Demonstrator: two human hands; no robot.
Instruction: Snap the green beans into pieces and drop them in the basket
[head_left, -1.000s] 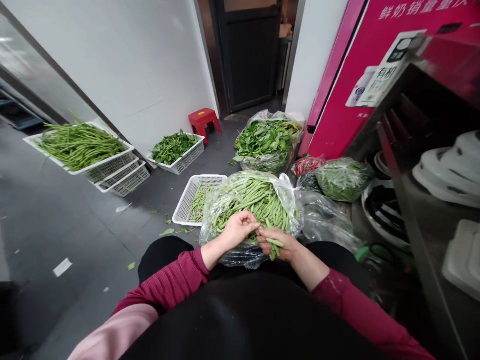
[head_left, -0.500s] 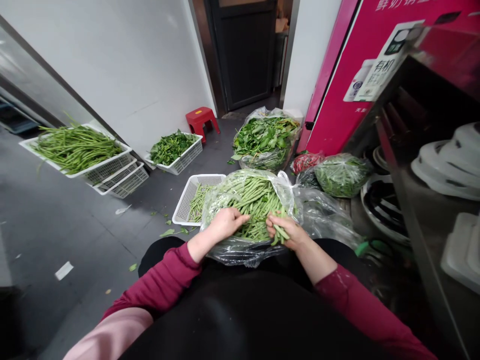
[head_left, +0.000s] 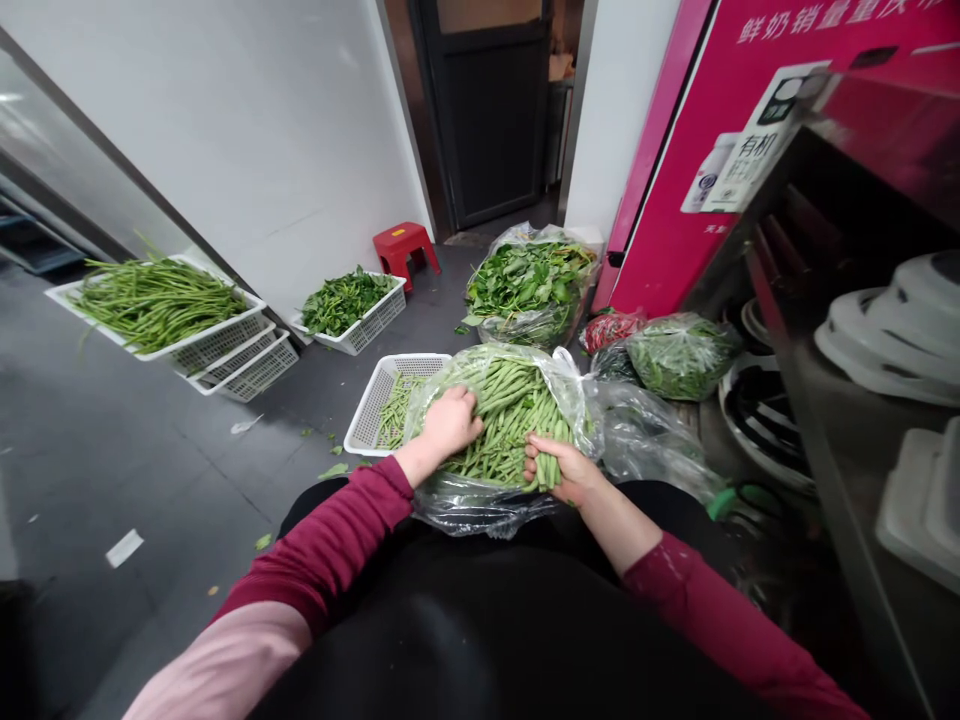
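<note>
An open clear plastic bag (head_left: pixel 469 510) full of green beans (head_left: pixel 510 385) sits against my lap. My right hand (head_left: pixel 562 468) is closed around a small bunch of green beans, whose ends stick out below the fingers at the bag's right side. At the left side of the pile, my left hand (head_left: pixel 452 420) bends its fingers down onto the beans. Its fingertips are turned away, so whatever they pinch is hidden. Just beyond the left hand stands a white perforated basket (head_left: pixel 360 420) with some beans inside, partly covered by the bag.
Farther off are a bag of leafy greens (head_left: pixel 532 280), a basket of greens (head_left: pixel 367 325) and a red stool (head_left: pixel 405 243). Long beans (head_left: pixel 157 300) fill stacked baskets at left. A metal shelf (head_left: pixel 840 480) with white lids borders the right, beside bagged greens (head_left: pixel 682 355).
My left hand has moved up and left, from the middle of the beans to the bag's left side. My right hand has shifted slightly left, keeping its bunch, which now points more downward.
</note>
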